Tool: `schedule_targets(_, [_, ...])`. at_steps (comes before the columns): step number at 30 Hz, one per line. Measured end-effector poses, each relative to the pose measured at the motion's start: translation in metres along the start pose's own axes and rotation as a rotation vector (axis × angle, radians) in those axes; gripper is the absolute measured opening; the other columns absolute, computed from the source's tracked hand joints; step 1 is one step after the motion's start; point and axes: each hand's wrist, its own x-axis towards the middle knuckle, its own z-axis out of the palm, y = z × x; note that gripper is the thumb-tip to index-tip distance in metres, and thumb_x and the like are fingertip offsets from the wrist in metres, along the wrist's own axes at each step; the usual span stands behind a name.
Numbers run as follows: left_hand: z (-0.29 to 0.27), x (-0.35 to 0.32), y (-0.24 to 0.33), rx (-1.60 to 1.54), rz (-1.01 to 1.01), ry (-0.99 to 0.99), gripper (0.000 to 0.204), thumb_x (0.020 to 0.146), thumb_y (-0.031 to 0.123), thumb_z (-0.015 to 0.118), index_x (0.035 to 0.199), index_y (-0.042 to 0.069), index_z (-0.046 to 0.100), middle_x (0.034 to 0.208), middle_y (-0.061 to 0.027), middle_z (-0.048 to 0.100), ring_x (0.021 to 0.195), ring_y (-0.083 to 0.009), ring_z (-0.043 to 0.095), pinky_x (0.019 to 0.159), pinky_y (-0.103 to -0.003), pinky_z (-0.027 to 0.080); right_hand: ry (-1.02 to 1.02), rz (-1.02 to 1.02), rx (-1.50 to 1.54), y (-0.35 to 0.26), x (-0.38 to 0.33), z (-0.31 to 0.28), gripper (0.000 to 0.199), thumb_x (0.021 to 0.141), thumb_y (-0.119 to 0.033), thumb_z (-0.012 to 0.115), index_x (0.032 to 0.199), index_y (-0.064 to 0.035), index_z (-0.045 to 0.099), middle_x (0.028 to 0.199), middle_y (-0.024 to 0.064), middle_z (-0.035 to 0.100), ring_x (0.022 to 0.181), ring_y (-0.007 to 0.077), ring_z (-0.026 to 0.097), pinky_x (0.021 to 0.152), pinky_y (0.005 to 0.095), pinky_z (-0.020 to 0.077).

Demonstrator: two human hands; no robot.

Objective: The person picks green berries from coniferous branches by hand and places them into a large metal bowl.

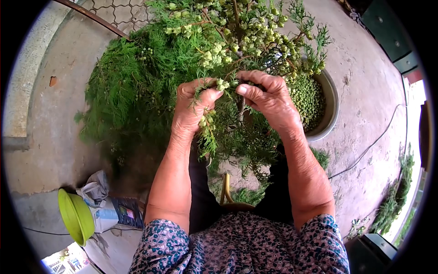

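My left hand [189,107] is closed, pinching a leafy green conifer sprig [209,141] between thumb and fingers. A cluster of pale green cones [222,85] shows at its fingertips. Right beside that cluster, my right hand [273,101] has thumb and forefinger drawn together; what lies between them, if anything, is too small to make out. A large cone-laden branch [262,36] spreads just beyond both hands. To the right, partly behind my right hand, stands a round metal basin [332,96] holding many small green cones [308,100].
Cut green foliage [118,86] is heaped on the floor at left. A lime-green plastic basin [75,217] leans near a crumpled grey sack [94,188] at lower left. A cable [376,139] crosses the concrete at right. Between my legs shows a yellowish curved bar [225,187].
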Motion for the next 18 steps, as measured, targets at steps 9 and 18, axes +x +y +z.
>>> schedule_targets(9, [0.002, -0.003, 0.001, -0.129, -0.071, -0.049, 0.016, 0.07, 0.009, 0.065, 0.084, 0.001, 0.063, 0.064, 0.0021, 0.055, 0.045, -0.0038, 0.04, 0.042, -0.019, 0.031, -0.009, 0.292, 0.713, 0.019, 0.004, 0.008, 0.019, 0.081, -0.018, 0.061, 0.088, -0.0008, 0.057, 0.063, -0.001, 0.05, 0.052, 0.0084, 0.045, 0.044, 0.02, 0.0338])
schedule_targets(18, [0.001, -0.002, -0.005, 0.199, 0.134, -0.051, 0.011, 0.074, 0.004, 0.064, 0.084, 0.004, 0.066, 0.061, 0.0059, 0.053, 0.052, -0.001, 0.042, 0.047, -0.017, 0.032, 0.041, 0.018, 0.752, 0.01, 0.009, -0.016, 0.02, 0.079, -0.009, 0.049, 0.097, 0.0002, 0.05, 0.083, 0.0131, 0.055, 0.048, 0.0134, 0.039, 0.043, 0.022, 0.0316])
